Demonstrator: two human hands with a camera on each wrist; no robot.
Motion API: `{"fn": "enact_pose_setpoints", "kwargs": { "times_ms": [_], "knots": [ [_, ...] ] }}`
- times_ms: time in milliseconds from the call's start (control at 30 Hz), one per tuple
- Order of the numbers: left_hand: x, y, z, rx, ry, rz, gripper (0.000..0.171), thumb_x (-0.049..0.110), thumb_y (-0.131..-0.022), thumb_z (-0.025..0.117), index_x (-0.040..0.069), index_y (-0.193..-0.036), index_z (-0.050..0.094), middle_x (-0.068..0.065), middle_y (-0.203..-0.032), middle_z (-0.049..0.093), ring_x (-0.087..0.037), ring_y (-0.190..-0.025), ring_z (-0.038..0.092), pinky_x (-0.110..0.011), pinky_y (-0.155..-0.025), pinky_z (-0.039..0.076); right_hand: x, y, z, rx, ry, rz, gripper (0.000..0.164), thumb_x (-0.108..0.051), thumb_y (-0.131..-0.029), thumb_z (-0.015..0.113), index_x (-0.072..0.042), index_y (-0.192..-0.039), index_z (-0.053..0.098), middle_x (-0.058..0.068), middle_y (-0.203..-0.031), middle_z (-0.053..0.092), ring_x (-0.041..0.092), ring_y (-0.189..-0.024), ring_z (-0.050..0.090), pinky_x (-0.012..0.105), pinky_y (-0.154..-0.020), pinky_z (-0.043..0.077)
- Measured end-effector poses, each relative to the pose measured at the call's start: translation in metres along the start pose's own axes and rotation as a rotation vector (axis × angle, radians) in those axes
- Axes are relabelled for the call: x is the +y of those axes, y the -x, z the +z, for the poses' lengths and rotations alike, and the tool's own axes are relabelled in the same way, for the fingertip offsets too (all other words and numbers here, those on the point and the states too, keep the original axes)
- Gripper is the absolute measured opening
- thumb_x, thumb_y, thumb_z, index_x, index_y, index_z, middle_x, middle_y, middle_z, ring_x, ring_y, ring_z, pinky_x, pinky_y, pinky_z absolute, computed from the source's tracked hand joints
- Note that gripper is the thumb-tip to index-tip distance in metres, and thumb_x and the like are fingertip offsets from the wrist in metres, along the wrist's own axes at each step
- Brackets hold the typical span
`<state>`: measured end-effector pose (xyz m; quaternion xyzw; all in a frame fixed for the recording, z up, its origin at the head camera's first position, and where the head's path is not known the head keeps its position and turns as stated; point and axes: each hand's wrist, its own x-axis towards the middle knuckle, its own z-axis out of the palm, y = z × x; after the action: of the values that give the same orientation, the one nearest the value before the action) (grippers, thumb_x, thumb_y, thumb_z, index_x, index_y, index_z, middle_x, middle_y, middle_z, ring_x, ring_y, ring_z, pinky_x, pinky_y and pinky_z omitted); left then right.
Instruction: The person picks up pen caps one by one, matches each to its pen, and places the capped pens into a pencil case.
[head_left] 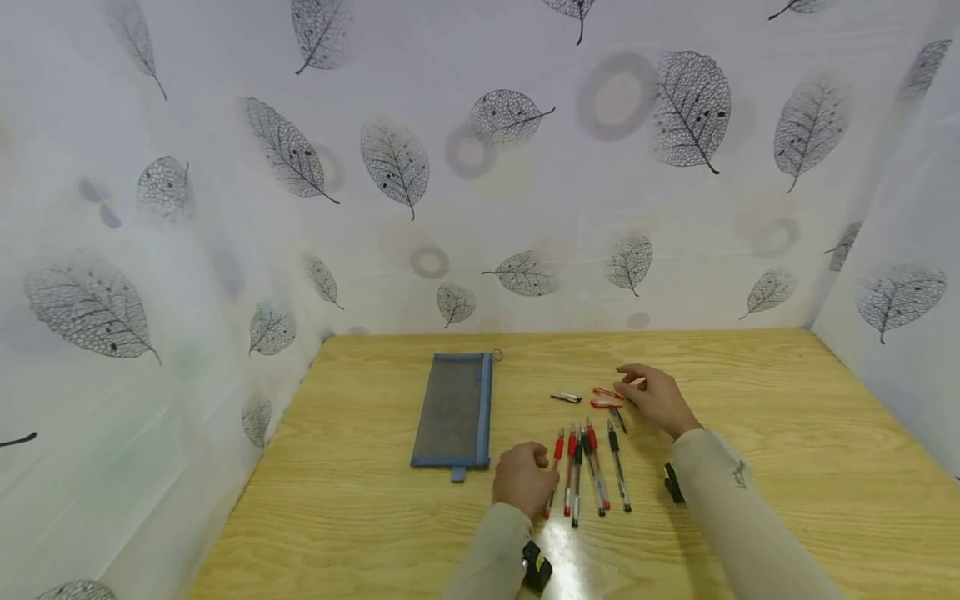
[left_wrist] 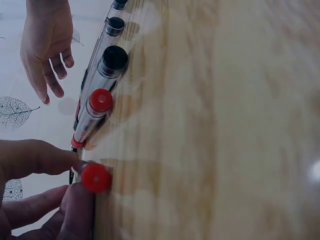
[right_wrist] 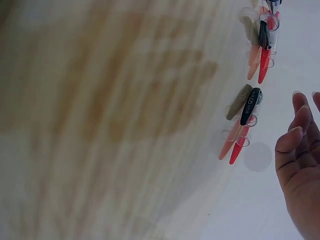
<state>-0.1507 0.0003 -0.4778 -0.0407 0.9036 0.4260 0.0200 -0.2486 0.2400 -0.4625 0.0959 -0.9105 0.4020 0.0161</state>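
My left hand [head_left: 523,479] pinches the lower end of a red gel pen [head_left: 558,447], the leftmost in a row. In the left wrist view, thumb and fingers close around its barrel just by the red end plug [left_wrist: 96,177]. Beside it lie several uncapped red and black pens, among them a black pen [head_left: 618,471] at the right end. My right hand [head_left: 658,400] hovers near the loose pen caps with fingers loosely bent, nothing visible in them. Those include a red cap [head_left: 606,404], a black cap [head_left: 618,419] and, farther left, another black cap [head_left: 566,398].
A grey mesh zip pouch [head_left: 452,408] with blue edging lies flat left of the pens. The wooden table [head_left: 330,500] is bordered at the back and sides by leaf-printed cloth [head_left: 555,200]. Dark bands sit on both wrists.
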Motion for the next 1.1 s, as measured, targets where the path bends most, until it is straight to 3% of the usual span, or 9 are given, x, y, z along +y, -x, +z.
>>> {"fn": "enact_pose_setpoints", "kwargs": {
  "times_ms": [267,433,567,800,1100],
  "knots": [
    [0.005,0.000,0.000,-0.046,-0.024,-0.034,0.016,0.011,-0.073,0.078,0.010,-0.088,0.071,0.009,-0.073,0.063,-0.010,-0.066,0.059,-0.033,-0.059,0.052,-0.001,-0.004,-0.001,-0.012,-0.009,-0.006,0.047,-0.026,-0.099,0.055,0.006,-0.134,0.050,0.022,-0.114,0.059,0.028,-0.089,0.061,0.034,-0.066,0.048],
    [0.006,-0.001,0.000,-0.040,-0.044,-0.048,0.022,0.014,-0.073,0.078,0.007,-0.092,0.070,0.006,-0.073,0.063,-0.013,-0.065,0.059,-0.034,-0.057,0.051,0.000,-0.006,0.002,-0.013,-0.013,-0.001,0.046,-0.024,-0.099,0.056,0.006,-0.133,0.051,0.022,-0.112,0.059,0.027,-0.087,0.060,0.033,-0.065,0.048],
    [0.000,0.000,0.001,-0.026,0.000,-0.036,0.024,0.014,-0.074,0.076,0.005,-0.096,0.070,0.004,-0.075,0.063,-0.013,-0.066,0.058,-0.033,-0.057,0.050,0.000,-0.007,0.004,-0.018,-0.009,-0.001,0.043,-0.021,-0.098,0.057,0.007,-0.131,0.052,0.023,-0.112,0.059,0.029,-0.088,0.061,0.033,-0.065,0.048],
    [-0.011,-0.003,0.003,-0.005,0.164,-0.002,0.022,0.012,-0.079,0.073,0.008,-0.100,0.071,0.008,-0.075,0.065,-0.006,-0.066,0.058,-0.030,-0.060,0.051,-0.003,-0.010,0.006,-0.035,0.023,-0.005,0.035,-0.013,-0.096,0.059,0.009,-0.124,0.058,0.023,-0.109,0.062,0.028,-0.085,0.060,0.033,-0.063,0.049],
    [-0.015,-0.004,-0.003,-0.002,0.163,0.081,0.027,0.011,-0.080,0.068,0.009,-0.107,0.071,0.008,-0.072,0.064,-0.004,-0.059,0.054,-0.028,-0.057,0.047,-0.009,-0.017,0.016,-0.092,0.101,-0.009,0.026,-0.007,-0.095,0.058,0.010,-0.113,0.065,0.026,-0.111,0.063,0.027,-0.082,0.060,0.037,-0.065,0.051]
  ]
}}
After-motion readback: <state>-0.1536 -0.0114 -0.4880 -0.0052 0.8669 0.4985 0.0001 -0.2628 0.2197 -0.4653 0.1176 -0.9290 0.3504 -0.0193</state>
